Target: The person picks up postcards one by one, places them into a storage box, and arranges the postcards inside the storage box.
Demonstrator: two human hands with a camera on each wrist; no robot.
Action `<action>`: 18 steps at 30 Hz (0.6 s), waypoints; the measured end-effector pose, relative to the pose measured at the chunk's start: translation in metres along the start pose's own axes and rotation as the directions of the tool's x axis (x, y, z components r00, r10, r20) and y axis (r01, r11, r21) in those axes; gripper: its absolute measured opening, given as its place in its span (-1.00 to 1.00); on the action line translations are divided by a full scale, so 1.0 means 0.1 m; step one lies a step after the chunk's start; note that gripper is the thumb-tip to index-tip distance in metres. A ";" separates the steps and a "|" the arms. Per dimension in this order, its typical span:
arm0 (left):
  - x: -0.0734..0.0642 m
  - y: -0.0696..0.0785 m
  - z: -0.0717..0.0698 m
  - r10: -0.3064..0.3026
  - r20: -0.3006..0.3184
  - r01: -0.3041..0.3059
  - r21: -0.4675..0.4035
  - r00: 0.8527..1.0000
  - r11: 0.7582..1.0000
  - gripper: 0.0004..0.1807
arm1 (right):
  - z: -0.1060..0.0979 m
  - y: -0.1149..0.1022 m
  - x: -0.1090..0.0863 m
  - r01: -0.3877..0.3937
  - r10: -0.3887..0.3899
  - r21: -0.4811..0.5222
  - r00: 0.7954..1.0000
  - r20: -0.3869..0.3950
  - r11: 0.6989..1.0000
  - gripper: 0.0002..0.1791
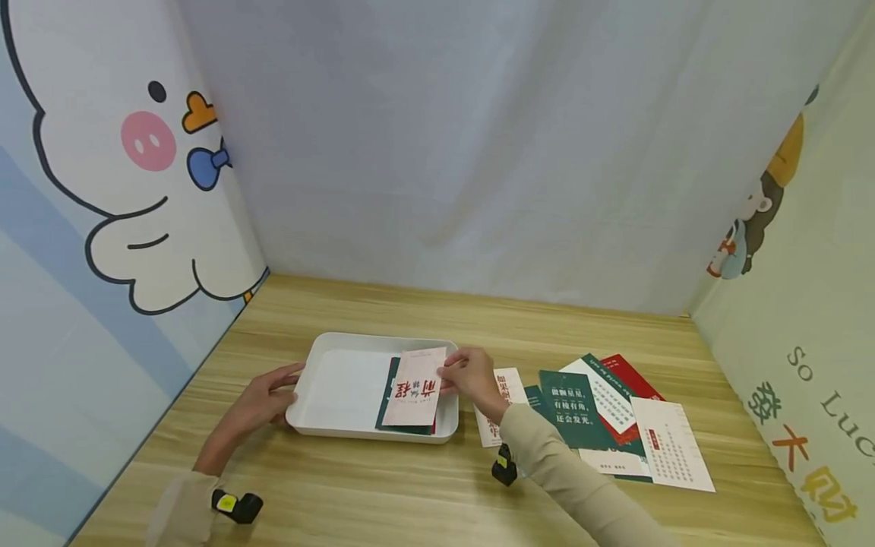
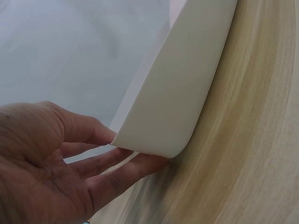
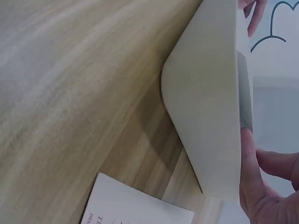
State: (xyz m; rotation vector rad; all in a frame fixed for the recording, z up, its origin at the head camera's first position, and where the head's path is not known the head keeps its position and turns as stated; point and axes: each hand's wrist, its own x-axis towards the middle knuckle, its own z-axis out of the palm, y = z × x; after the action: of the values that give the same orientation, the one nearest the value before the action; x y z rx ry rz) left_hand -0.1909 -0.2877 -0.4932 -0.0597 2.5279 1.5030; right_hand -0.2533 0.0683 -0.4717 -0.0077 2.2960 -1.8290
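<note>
A white rectangular tray (image 1: 335, 391) sits on the table, and my left hand (image 1: 260, 395) holds its left end. In the left wrist view the thumb lies at the tray's rim and the fingers reach along its outer side. Over the tray's right end, my right hand (image 1: 473, 376) pinches the right edge of a pale pink card (image 1: 413, 395) with red characters. Beneath that card, inside the tray, a dark green card (image 1: 386, 399) shows, with a bit of red at its lower corner. In the right wrist view the fingers (image 3: 251, 172) are right at the rim.
Several cards overlap on the table to the right, among them a green card (image 1: 577, 410), a red card (image 1: 629, 376) and a cream card (image 1: 673, 448). A white card with red characters (image 1: 487, 429) lies beside the tray, partly under the right forearm. Cloth walls (image 1: 465, 152) enclose the table.
</note>
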 end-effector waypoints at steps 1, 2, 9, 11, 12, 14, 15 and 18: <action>0.00 0.00 0.00 -0.001 0.003 0.001 -0.002 1.000 1.000 -0.32 | 0.00 0.00 0.00 0.007 -0.007 -0.004 1.000 -0.003 1.000 -0.87; 0.01 0.01 0.00 -0.003 0.005 0.003 -0.004 1.000 1.000 -0.32 | 0.00 0.01 -0.01 0.016 -0.016 -0.008 1.000 -0.004 1.000 -0.87; 0.04 0.02 0.03 0.006 0.012 -0.006 -0.004 1.000 1.000 -0.33 | -0.09 -0.01 -0.09 0.063 -0.063 -0.083 0.998 -0.001 0.995 -0.85; 0.04 0.03 0.04 0.009 0.018 -0.009 -0.006 1.000 1.000 -0.33 | -0.16 -0.03 -0.11 0.076 -0.078 -0.124 0.997 -0.007 0.989 -0.85; 0.04 0.03 0.04 0.005 0.018 -0.005 -0.005 1.000 1.000 -0.33 | -0.21 -0.05 -0.12 0.078 -0.080 -0.140 0.997 -0.013 0.987 -0.85; 0.03 0.03 0.03 -0.004 0.016 0.004 -0.007 1.000 1.000 -0.33 | -0.31 -0.08 -0.13 0.085 -0.090 -0.168 0.996 -0.025 0.982 -0.86; 0.02 0.02 0.02 -0.007 0.014 0.007 -0.008 1.000 1.000 -0.33 | -0.36 -0.10 -0.13 0.091 -0.098 -0.179 0.995 -0.032 0.980 -0.87; 0.00 0.02 0.00 -0.010 0.008 0.010 -0.003 1.000 1.000 -0.33 | -0.53 -0.13 -0.15 0.088 -0.103 -0.204 0.993 -0.065 0.975 -0.87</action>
State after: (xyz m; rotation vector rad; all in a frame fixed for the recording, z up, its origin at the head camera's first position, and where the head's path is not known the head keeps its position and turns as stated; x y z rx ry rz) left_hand -0.1912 -0.2866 -0.4913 -0.0669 2.5157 1.5009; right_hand -0.2483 0.1180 -0.4458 -0.0831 2.5656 -1.6581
